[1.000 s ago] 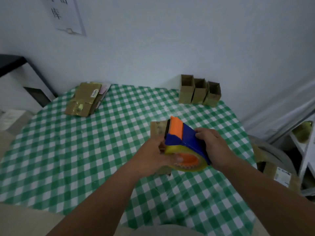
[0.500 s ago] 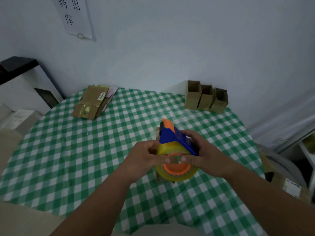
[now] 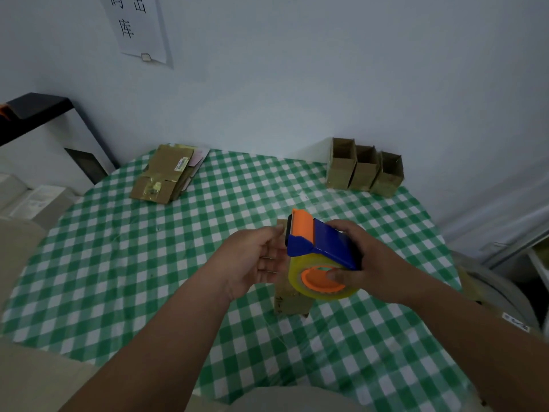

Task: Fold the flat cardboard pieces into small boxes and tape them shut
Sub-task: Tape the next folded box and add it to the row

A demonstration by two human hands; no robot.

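Note:
My right hand grips a blue and orange tape dispenser with a roll of clear tape, held above the table. Its thumb lies on the orange hub. My left hand hovers just left of the dispenser, palm turned toward it, fingers relaxed and holding nothing. Under the dispenser a small cardboard box lies on the green checked tablecloth, mostly hidden by the roll and my hands.
A stack of flat cardboard pieces lies at the table's far left. Three folded open-topped boxes stand in a row at the far right by the wall. A paper sheet hangs on the wall.
My left hand has let go of the tape roll and opened beside it. The right hand has turned the dispenser slightly and keeps holding it. The view has tilted up.

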